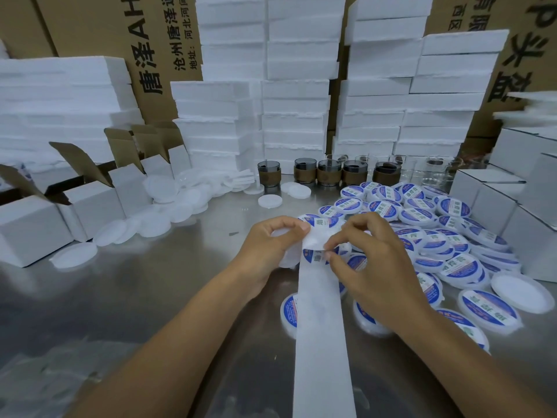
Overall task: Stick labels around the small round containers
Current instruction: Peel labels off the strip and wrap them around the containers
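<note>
The white backing strip point(324, 327) runs up the steel table point(144, 297) between both forearms. The left hand point(271, 245) curls over a plain white container point(287, 260) and pinches the strip's top end. Just beside it, the right hand point(370, 260) arches, thumb and forefinger nipping the blue label point(313, 256). Labelled containers point(437, 236) are heaped to the right.

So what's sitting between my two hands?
Head view: the long white paper backing strip, carrying a blue-and-white label, runs between the left hand and right hand.

Bare left hand point(265, 245), bare right hand point(373, 267), forearms bare to the frame edge, fingernails short
</note>
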{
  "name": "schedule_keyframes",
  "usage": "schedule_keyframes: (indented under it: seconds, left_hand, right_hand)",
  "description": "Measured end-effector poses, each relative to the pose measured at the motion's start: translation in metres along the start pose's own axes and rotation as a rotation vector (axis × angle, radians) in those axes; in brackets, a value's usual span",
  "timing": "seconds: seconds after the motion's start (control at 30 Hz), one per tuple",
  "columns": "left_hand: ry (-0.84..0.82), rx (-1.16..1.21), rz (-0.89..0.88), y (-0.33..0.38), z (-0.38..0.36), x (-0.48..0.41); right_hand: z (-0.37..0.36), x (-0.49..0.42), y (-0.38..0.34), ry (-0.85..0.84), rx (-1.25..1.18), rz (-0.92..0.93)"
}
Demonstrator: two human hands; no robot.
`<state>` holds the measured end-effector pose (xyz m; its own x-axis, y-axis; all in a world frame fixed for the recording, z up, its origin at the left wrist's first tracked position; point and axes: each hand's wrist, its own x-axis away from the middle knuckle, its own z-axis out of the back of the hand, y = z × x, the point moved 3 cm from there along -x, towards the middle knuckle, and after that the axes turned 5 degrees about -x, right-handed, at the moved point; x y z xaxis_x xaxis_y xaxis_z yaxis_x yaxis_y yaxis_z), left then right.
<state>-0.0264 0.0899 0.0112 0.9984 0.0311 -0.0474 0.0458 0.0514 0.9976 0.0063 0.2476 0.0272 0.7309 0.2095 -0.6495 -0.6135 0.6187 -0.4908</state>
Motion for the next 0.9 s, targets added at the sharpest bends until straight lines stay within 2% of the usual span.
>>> schedule_keyframes:
  seconds: [0.13,0.27,0.33,0.53,0.63,0.73,0.8,0.9]
  left_hand:
    - [0.136,0.011,-0.006,-0.003,0.006,-0.002]
    - [0.169,0.027,-0.002,-0.004,0.009,-0.003]
    - [0.164,0.016,0.012,-0.005,0.008,-0.004]
    - [0.119,0.041,-0.015,-0.004,0.006,-0.003]
    - [0.248,0.037,-0.097,0.001,0.009,-0.004]
    - [0.361,0.155,-0.199,0.011,0.018,-0.004]
    - [0.244,0.33,-0.161,0.013,0.015,-0.004]
    - [-0.096,0.571,0.059,0.008,-0.004,0.0]
  right_hand:
    - [0.003,-0.002,0.001,0.012,-0.313,-0.187]
    - [0.015,-0.005,-0.006,0.131,-0.636,-0.225]
    - [0.013,-0.004,-0.01,0.077,-0.617,-0.176]
    - [-0.014,0.008,-0.001,-0.355,-0.367,-0.181]
    - [-0.016,0.01,0.004,-0.457,-0.246,-0.2]
    - [-0.018,0.012,0.003,-0.492,-0.165,-0.182]
    - [-0.02,0.011,0.003,-0.472,-0.218,-0.188]
    - [-0.022,0.008,0.007,-0.388,-0.384,-0.264]
